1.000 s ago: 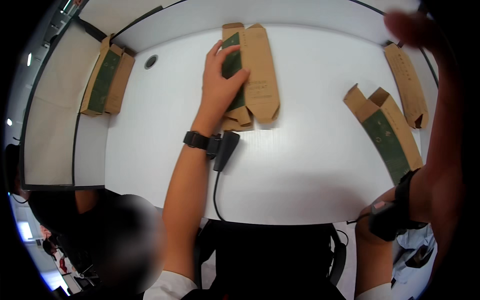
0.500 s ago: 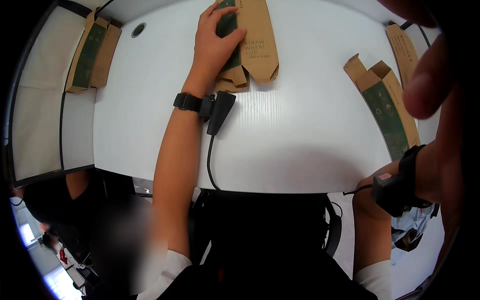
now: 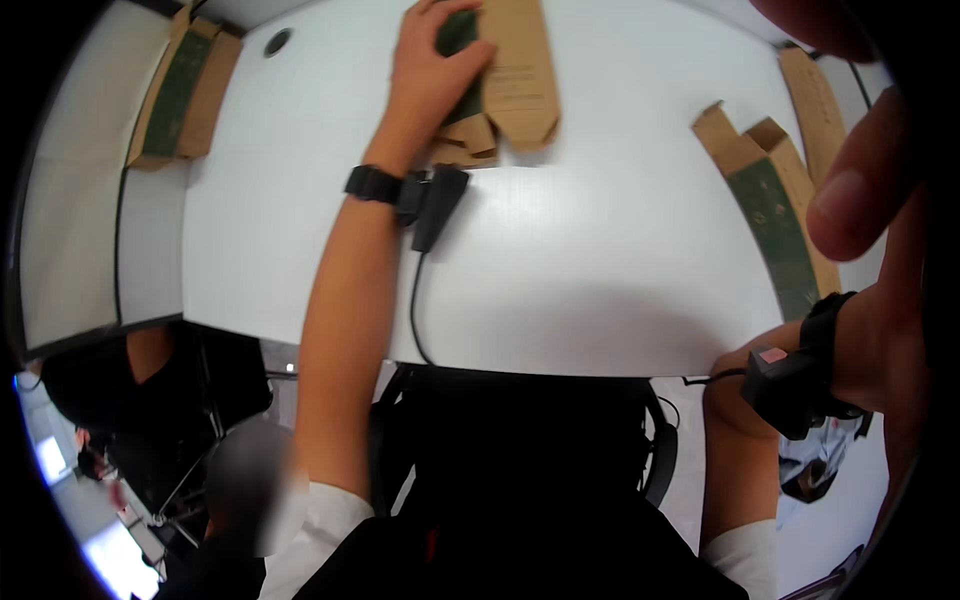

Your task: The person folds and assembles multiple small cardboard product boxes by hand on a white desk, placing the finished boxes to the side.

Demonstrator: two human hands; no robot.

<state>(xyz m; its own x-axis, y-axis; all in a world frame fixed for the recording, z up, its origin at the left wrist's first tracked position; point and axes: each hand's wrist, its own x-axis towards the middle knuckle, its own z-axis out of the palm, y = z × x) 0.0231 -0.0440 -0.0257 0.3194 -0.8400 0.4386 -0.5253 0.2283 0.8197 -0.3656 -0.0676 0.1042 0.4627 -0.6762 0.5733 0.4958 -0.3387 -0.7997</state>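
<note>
My left hand (image 3: 430, 70) is at the far middle of the white table, closed round a brown and green cardboard box (image 3: 520, 90). The thumb presses on the box's brown face, while the other fingers lie over its green side. Torn-looking brown flaps stick out at the box's near end, beside my wrist. My right hand (image 3: 860, 200) is raised very close at the right rim of the view. Its fingers are apart and I see nothing between them; part of the hand is cut off by the dark rim.
On the right of the white table (image 3: 590, 270) lies a box with raised flaps (image 3: 770, 220), and another brown box (image 3: 812, 105) is behind it. More boxes (image 3: 180, 100) stand at the far left by a partition (image 3: 75, 180). A black-clad person (image 3: 110, 390) sits beyond the partition.
The view has shifted slightly, so the table and the box in my left hand appear a little higher. My right thumb has dropped slightly. My left hand keeps its hold.
</note>
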